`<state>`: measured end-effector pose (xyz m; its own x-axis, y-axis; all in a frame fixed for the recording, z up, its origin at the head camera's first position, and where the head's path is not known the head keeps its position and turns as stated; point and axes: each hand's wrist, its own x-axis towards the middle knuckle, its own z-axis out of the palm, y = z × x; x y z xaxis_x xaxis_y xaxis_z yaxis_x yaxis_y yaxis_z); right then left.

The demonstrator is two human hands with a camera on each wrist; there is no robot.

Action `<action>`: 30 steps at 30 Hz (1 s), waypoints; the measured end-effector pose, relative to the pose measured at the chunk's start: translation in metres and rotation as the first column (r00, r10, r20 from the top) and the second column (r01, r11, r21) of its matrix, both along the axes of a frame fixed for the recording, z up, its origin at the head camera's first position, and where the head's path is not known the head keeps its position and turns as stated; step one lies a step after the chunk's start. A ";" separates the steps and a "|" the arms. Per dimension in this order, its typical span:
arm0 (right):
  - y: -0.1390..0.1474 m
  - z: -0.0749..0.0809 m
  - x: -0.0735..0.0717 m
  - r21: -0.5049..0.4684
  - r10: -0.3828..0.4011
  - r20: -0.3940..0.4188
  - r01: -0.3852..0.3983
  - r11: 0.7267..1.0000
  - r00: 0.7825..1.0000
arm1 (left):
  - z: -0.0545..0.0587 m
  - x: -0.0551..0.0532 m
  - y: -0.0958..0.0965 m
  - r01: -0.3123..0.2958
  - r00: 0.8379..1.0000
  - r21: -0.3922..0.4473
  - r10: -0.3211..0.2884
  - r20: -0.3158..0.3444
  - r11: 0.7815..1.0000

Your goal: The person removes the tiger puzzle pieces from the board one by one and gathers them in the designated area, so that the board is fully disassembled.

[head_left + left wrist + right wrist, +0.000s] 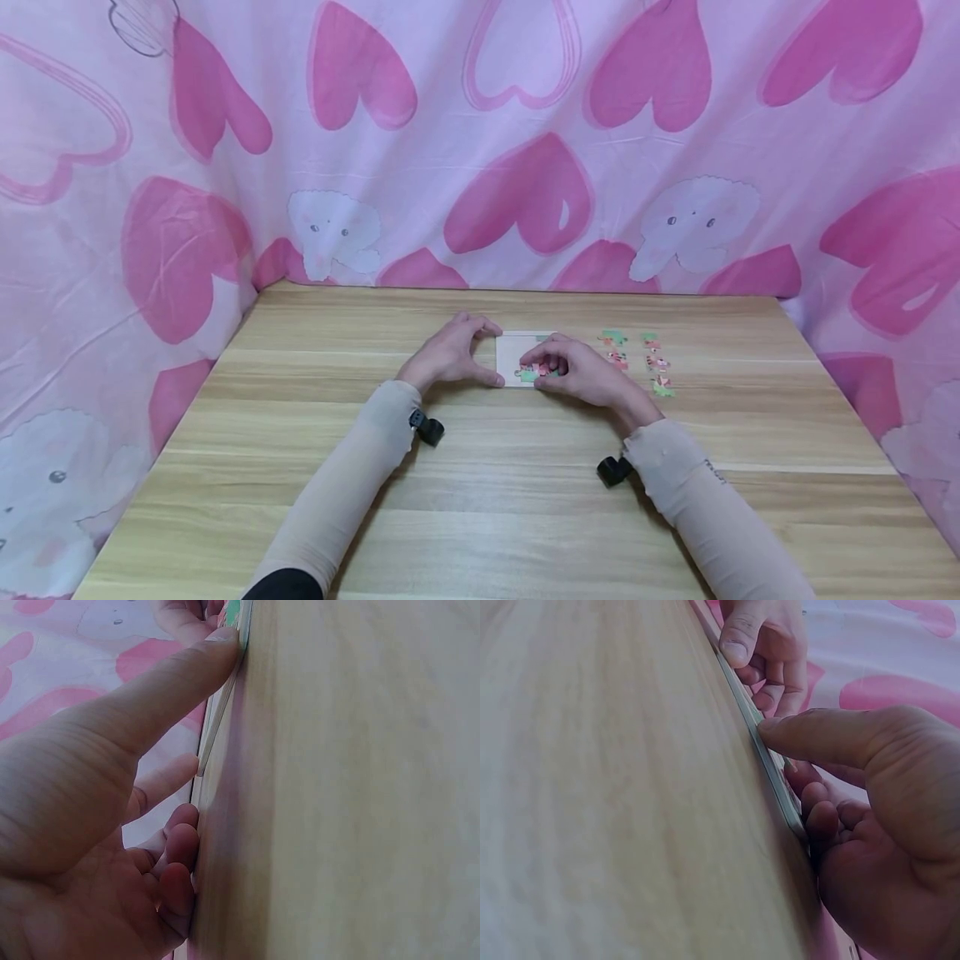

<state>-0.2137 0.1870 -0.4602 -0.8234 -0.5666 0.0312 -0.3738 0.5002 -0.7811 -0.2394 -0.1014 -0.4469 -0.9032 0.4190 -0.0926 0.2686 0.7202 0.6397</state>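
Note:
A white, thin-rimmed puzzle board lies flat on the table. My left hand spans its left side, the thumb at the near corner and the index finger at the far corner. Over the board's right half is my right hand, its fingers bent down onto a colourful jigsaw piece at the near rim. The right thumb touches that near edge in the right wrist view. Other picture parts on the board are mostly hidden under the right hand.
Right of the board, loose jigsaw pieces stand in two columns: a nearer column with a green piece and a red one, and a farther column of several. A pink heart-print curtain rises behind the wooden table.

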 end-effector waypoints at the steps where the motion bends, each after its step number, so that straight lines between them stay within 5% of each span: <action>1: 0.000 0.000 0.000 0.002 0.000 -0.001 0.000 1.000 1.000 | 0.000 0.000 0.000 -0.001 1.000 -0.001 0.001 0.002 1.000; 21: 0.000 0.001 -0.001 0.002 -0.040 0.036 0.040 0.999 0.999 | 0.001 -0.001 0.000 0.000 1.000 0.011 0.000 0.011 1.000; 30: 0.002 0.005 -0.002 -0.095 -0.034 0.067 0.040 0.995 0.997 | 0.001 0.000 0.000 -0.002 1.000 0.003 0.002 0.021 1.000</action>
